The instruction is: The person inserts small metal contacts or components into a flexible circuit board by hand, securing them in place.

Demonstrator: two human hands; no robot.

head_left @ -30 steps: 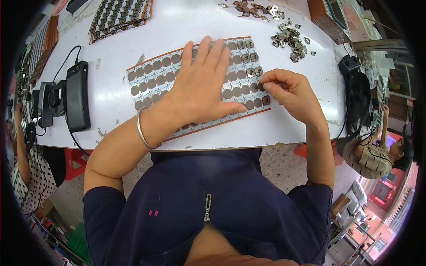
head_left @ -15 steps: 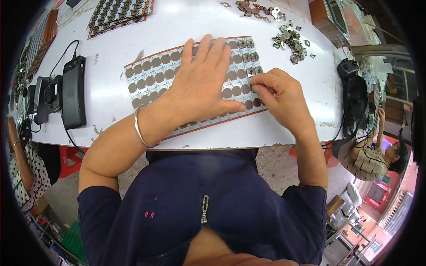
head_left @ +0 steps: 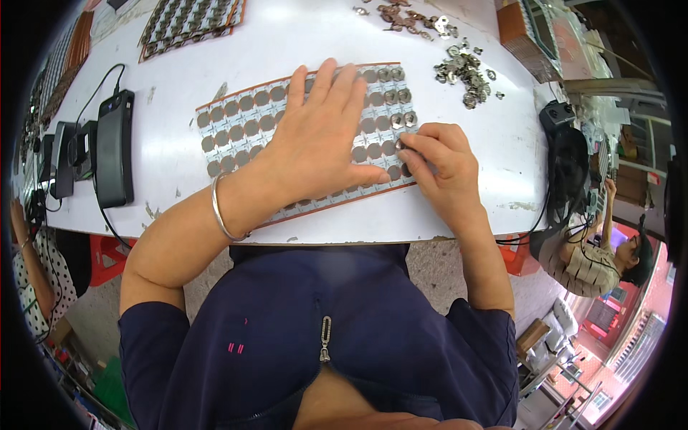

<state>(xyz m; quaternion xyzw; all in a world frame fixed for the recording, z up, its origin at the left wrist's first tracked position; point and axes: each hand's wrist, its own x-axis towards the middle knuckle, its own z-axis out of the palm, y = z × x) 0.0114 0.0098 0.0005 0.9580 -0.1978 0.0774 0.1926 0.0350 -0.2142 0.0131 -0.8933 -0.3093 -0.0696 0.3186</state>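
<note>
A long flat tray [head_left: 231,127] with rows of round pockets lies on the white table [head_left: 459,208]. My left hand [head_left: 321,136] rests flat on its middle, fingers spread, a metal bangle on the wrist. My right hand [head_left: 442,161] is at the tray's right end, fingertips pinched on a small metal part [head_left: 401,144] over a pocket. A few pockets at the upper right hold shiny metal parts [head_left: 398,97]; the others look dark.
A heap of loose metal parts [head_left: 464,72] lies at the back right. Another filled tray [head_left: 188,21] sits at the back left. Black devices with cables [head_left: 115,147] stand on the left. Other people sit at the left edge and lower right.
My right hand has slid slightly left and down along the tray's right end. The left hand stays flat on the tray.
</note>
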